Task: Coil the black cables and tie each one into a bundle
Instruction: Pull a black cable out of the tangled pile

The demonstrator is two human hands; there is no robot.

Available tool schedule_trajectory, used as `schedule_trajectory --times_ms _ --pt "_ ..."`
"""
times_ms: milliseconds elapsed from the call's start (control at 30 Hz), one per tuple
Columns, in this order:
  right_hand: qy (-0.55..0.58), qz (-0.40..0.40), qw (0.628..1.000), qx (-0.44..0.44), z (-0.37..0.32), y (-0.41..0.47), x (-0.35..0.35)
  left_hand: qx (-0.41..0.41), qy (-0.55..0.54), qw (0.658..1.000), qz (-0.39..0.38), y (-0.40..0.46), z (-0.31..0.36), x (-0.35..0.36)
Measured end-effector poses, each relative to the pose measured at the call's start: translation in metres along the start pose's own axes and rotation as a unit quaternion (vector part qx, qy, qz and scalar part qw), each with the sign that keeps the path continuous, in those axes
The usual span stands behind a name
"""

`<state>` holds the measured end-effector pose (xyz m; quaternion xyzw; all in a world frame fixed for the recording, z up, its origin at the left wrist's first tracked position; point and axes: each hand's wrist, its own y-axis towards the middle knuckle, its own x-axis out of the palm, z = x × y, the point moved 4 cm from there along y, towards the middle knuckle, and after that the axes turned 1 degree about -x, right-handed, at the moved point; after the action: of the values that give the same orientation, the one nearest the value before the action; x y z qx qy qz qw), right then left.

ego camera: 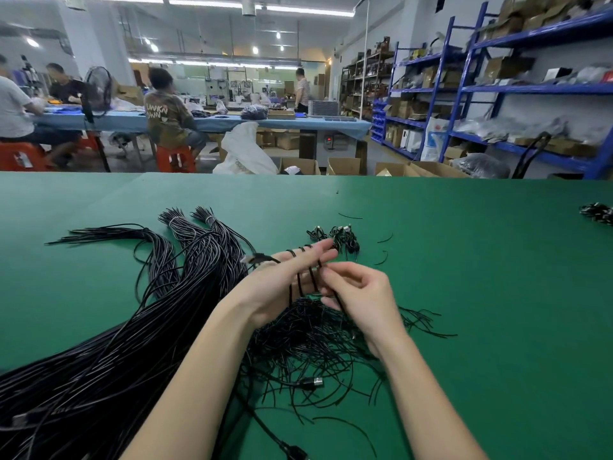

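Cable coiling, mid-wrap: one black cable point(300, 283) looped about four turns around the left hand point(282, 287), frame center.

Near to far: two USB plugs on loose cable, bottom center point(311, 382) and bottom edge point(295, 453). Pile of short black ties point(318, 340) under both wrists. Left hand's fingers straight and together, acting as the winding form. Right hand point(361, 293) fingers curled, pinching the cable's free run just beside the left fingertips. Uncoiled cable stock point(99, 353) fans lower left to upper left, two ends banded white. About three finished bundles point(335, 237) just beyond the fingers; more at right edge point(597, 212). Three stray ties nearby. All on green table point(481, 277).
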<state>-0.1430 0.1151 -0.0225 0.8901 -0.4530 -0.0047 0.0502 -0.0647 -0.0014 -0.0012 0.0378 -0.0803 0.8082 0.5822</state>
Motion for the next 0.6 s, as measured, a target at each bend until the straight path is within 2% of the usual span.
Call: schedule_trajectory --times_ms 167,233,333,433,600 --pt "-0.148 0.128 0.979 -0.064 0.005 -0.007 -0.004 0.047 0.012 0.998 0.051 -0.008 0.003 0.006" --pt "-0.138 0.107 0.983 -0.059 0.006 -0.006 -0.007 0.033 -0.010 0.997 0.069 -0.005 0.001 0.005" --pt "-0.152 0.032 0.986 -0.054 0.003 -0.005 -0.011 0.025 -0.033 0.995 0.087 0.001 -0.003 0.001" --pt "-0.132 0.013 0.990 -0.041 0.001 -0.004 -0.016 0.041 -0.075 0.994 0.073 0.004 -0.004 -0.001" --pt "-0.041 0.028 0.998 -0.024 0.004 -0.005 -0.010 0.053 0.024 0.997 0.050 0.005 -0.007 0.005"
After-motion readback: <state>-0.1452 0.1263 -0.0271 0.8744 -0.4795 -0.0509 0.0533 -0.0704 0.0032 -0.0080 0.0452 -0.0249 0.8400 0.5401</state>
